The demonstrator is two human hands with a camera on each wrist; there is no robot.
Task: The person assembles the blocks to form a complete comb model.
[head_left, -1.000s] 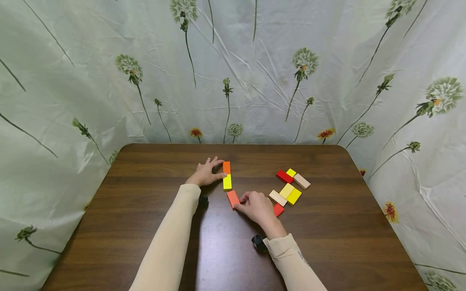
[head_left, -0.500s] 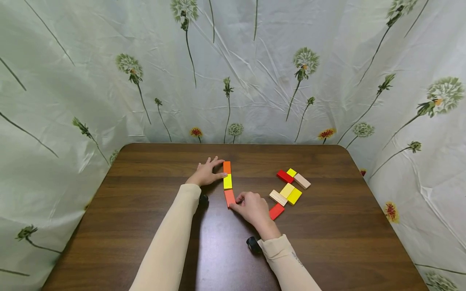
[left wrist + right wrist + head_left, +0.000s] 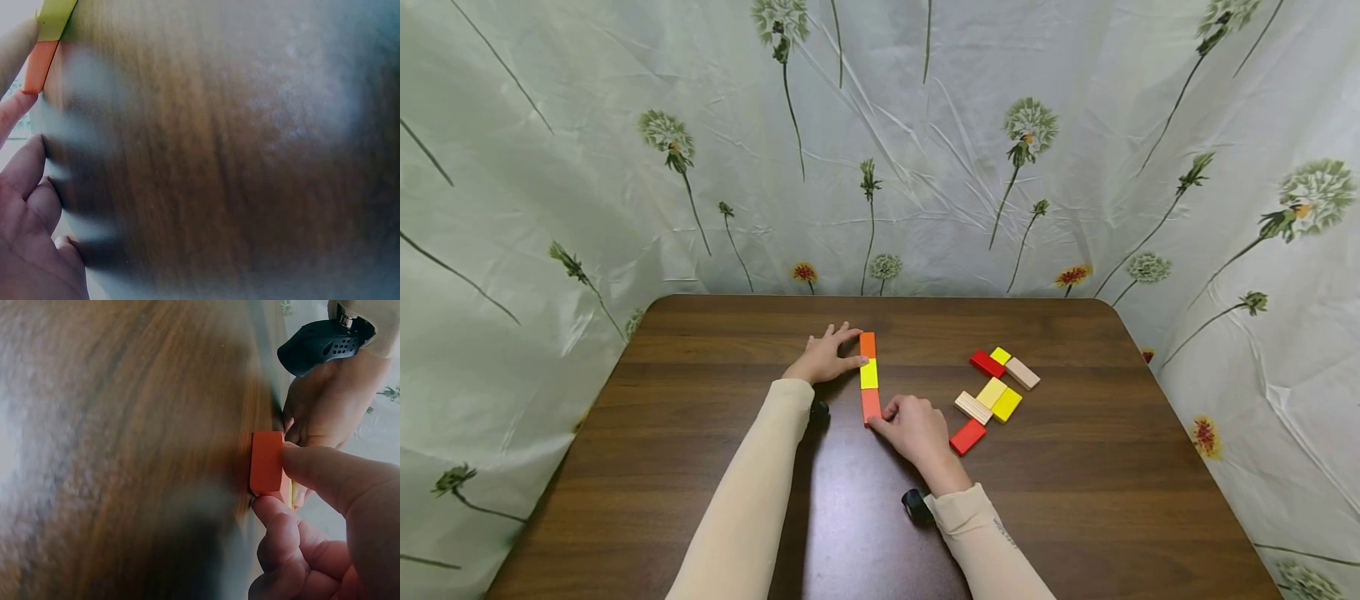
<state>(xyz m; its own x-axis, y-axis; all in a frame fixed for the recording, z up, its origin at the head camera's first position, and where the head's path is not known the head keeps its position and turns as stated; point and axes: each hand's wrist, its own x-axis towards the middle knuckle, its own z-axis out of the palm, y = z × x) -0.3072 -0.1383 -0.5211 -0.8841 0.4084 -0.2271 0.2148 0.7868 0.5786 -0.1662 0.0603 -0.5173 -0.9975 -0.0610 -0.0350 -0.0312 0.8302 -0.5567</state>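
Three blocks lie end to end in a straight row on the table: an orange block (image 3: 867, 344) farthest, a yellow block (image 3: 868, 374) in the middle, and a coral-red block (image 3: 870, 405) nearest me. My left hand (image 3: 822, 357) is beside the row's far end, its index fingertip at the orange block's end and its thumb against the yellow block's side; its other fingers are spread. My right hand (image 3: 916, 425) pinches the near end of the coral-red block between thumb and curled fingers. In the right wrist view, the block's end face (image 3: 267, 461) shows between them.
To the right lie loose blocks: a red block (image 3: 987, 363), a small yellow block (image 3: 1000, 355), plain wooden blocks (image 3: 973, 408), a larger yellow block (image 3: 1006, 405) and another red block (image 3: 967, 437). The brown table (image 3: 700, 467) ends at a flowered curtain (image 3: 940, 167).
My right hand has slid the coral-red block left and straightened it, and its end now meets the yellow block. The left hand has stayed in place.
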